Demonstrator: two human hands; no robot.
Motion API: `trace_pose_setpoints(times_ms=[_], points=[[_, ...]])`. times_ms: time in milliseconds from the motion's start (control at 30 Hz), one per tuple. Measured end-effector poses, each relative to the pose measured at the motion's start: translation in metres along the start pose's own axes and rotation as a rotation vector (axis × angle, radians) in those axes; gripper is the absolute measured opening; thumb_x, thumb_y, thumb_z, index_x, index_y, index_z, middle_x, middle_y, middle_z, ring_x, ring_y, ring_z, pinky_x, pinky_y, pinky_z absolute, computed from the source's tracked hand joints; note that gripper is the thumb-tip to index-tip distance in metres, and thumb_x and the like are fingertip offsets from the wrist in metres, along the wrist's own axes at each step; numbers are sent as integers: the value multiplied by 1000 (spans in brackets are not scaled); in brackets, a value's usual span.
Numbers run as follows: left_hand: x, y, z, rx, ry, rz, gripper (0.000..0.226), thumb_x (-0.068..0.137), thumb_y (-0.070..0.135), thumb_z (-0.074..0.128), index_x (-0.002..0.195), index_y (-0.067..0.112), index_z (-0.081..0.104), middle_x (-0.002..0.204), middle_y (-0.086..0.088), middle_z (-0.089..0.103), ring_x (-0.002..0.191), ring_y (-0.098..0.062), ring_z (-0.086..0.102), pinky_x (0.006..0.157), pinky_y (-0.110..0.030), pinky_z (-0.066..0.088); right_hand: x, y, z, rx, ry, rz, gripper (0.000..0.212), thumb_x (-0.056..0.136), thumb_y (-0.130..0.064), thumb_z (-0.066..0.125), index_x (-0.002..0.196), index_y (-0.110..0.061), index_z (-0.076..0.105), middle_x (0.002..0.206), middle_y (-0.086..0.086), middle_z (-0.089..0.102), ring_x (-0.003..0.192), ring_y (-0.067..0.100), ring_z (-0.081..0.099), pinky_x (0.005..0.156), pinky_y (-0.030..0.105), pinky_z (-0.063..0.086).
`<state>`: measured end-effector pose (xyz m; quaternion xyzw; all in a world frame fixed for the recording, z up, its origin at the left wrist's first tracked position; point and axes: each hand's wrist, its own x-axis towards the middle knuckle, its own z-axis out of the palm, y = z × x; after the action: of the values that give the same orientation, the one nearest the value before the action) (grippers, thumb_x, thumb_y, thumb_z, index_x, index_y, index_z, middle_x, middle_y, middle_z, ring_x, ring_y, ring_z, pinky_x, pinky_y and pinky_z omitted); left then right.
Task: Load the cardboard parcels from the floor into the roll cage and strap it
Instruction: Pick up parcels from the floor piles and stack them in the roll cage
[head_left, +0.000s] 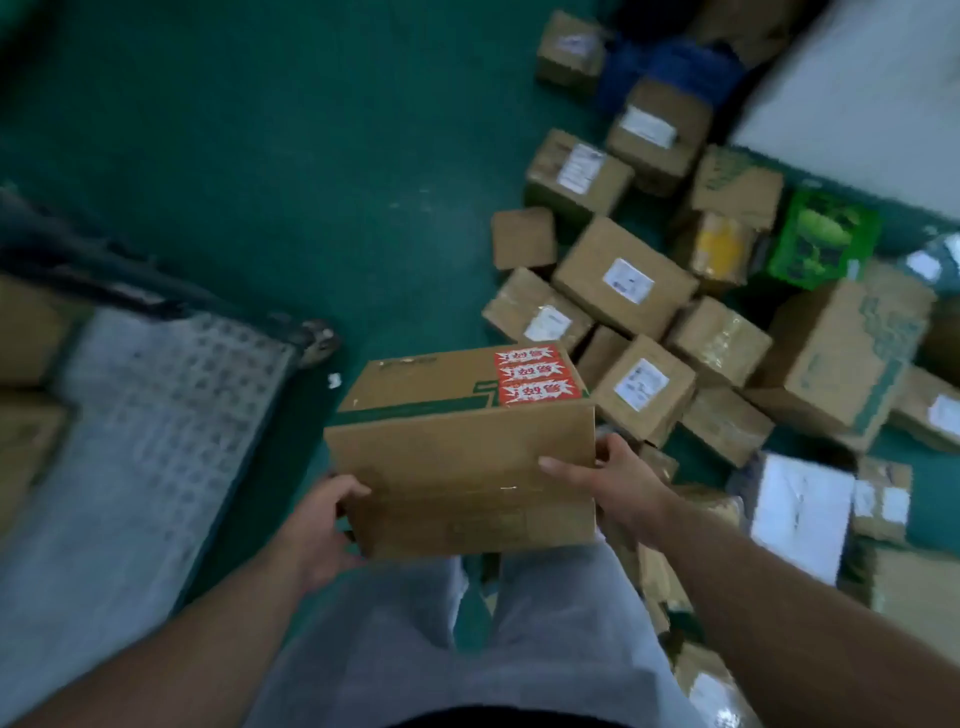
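Left hand (322, 525), right hand (618, 483) grip parcel (457, 467) near centre. Roll cage (171, 405) left holds few boxes (31, 332); floor pile (623, 270) right awaits loading; strapping pending.

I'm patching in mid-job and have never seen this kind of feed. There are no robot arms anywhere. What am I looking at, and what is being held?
No machine here: a person works bare-handed, and the single picture comes from a camera on their head, looking down. The left hand and right hand grip a box with red stickers, one at each side, above the person's legs. At right, many parcels lie heaped on the green floor. At left is the cage, its pale gridded base showing.
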<state>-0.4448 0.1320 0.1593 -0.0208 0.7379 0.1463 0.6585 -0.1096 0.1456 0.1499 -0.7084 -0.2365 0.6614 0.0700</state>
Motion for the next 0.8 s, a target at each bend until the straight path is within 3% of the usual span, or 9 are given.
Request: trace_pose_setpoints(times_ms=[100, 200, 300, 400, 500, 600, 667, 733, 800], points=[[-31, -14, -108, -264, 49, 47, 21, 87, 17, 55, 105, 26, 59, 110, -9, 57, 96, -33, 53, 83, -49, 46, -38, -52, 89, -18, -99, -21, 98, 60, -83, 75, 133, -21, 52, 125, -2, 66, 109, 17, 66, 87, 39, 59], [-67, -33, -202, -451, 141, 95, 17, 82, 17, 55, 97, 19, 61, 97, -7, 58, 83, -30, 55, 69, -40, 54, -67, -94, 188, 72, -202, 81, 74, 73, -90, 51, 117, -31, 62, 124, 3, 68, 117, 26, 62, 99, 59, 52], [-93, -58, -288, -587, 225, 181, 21, 67, 25, 63, 86, 17, 62, 88, -10, 58, 75, -27, 52, 64, -32, 45, -81, -124, 282, 1, -293, 146, 92, 70, -98, 40, 120, -27, 70, 113, 4, 77, 116, 27, 64, 103, 63, 46], [-113, -79, -357, -739, 227, 235, 36, 92, 51, 61, 108, 22, 72, 109, -6, 67, 92, -27, 61, 68, -34, 48, -104, -149, 361, -132, -284, 132, 76, 82, -84, 46, 112, -19, 72, 84, 6, 78, 98, 27, 66, 86, 50, 53], [-121, -106, -415, -879, 237, 230, 50, 104, 65, 33, 117, 37, 73, 126, 6, 62, 113, -29, 56, 73, -39, 49, -117, -163, 424, -213, -286, 128, 73, 77, -78, 53, 122, -22, 68, 114, 9, 74, 110, 30, 65, 83, 51, 53], [-126, -124, -447, -944, 331, 229, 37, 106, 53, 45, 116, 35, 76, 124, 7, 69, 107, -23, 62, 72, -37, 51, -112, -173, 473, -192, -356, 129, 78, 68, -77, 60, 127, -27, 68, 125, 12, 70, 120, 33, 61, 84, 57, 54], [-127, -127, -463, -974, 446, 250, 33, 100, 44, 62, 127, 26, 67, 116, 2, 72, 97, -17, 65, 73, -35, 52, -110, -178, 505, -187, -368, 91, 67, 79, -72, 56, 125, -24, 69, 126, 15, 70, 116, 34, 62, 82, 56, 56], [-118, -121, -483, -1029, 457, 206, 57, 90, 44, 76, 136, 23, 51, 105, 0, 68, 91, -19, 66, 70, -36, 54, -104, -189, 537, -150, -364, 54, 60, 87, -66, 53, 126, -22, 67, 126, 17, 68, 115, 36, 61, 81, 59, 56], [-109, -105, -500, -1031, 353, 112, 80, 77, 57, 82, 140, 17, 53, 100, -4, 71, 91, -26, 70, 75, -39, 57, -89, -199, 563, -121, -310, 19, 57, 89, -58, 56, 125, -15, 65, 120, 20, 68, 109, 37, 64, 78, 59, 56]])
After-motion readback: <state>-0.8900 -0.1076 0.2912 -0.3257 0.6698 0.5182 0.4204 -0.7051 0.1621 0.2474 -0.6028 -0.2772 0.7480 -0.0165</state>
